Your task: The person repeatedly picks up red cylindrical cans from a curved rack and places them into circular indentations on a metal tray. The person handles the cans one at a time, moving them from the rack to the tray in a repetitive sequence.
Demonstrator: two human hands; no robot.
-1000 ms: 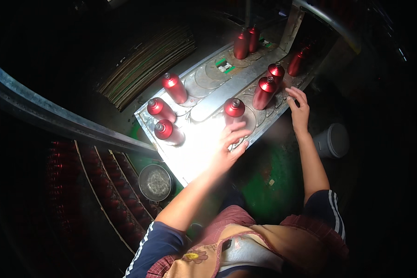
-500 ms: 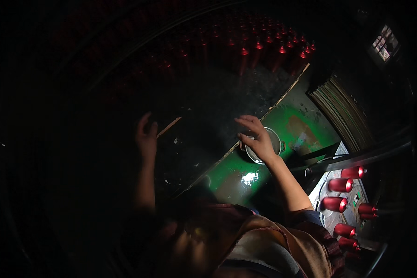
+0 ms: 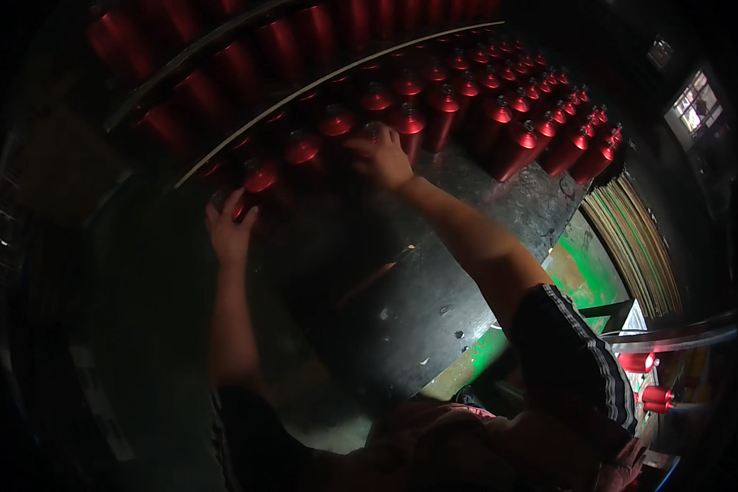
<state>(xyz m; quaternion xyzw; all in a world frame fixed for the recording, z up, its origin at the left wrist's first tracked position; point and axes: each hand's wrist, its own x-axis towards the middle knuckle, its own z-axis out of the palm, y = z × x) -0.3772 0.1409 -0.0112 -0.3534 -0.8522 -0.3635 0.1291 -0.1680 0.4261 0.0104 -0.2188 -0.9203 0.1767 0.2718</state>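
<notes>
Rows of dark red metal canisters (image 3: 443,102) with narrow necks and small caps stand on a dark metal tabletop (image 3: 435,287). My left hand (image 3: 231,230) is at the left end of the rows, fingers apart around the upper part of a red canister (image 3: 238,211) that they partly hide. Farther right, my right hand (image 3: 383,160) reaches over the top of another red canister (image 3: 375,129), fingers spread and slightly blurred. I cannot make out whether either hand presses on its canister. A small flat strip (image 3: 410,248) lies on the tabletop between my forearms.
A pale rail (image 3: 344,72) runs behind the front rows, with more red canisters (image 3: 279,45) beyond it. At right are a green-stained surface (image 3: 586,266), a stack of thin flat sheets (image 3: 635,238) and a lit area with a few red canisters (image 3: 638,362). The left side is very dark.
Both hands have moved forward from above the near tabletop to the canisters. The view has shifted toward the rows and brightened. The round metal pot near my right hand no longer shows.
</notes>
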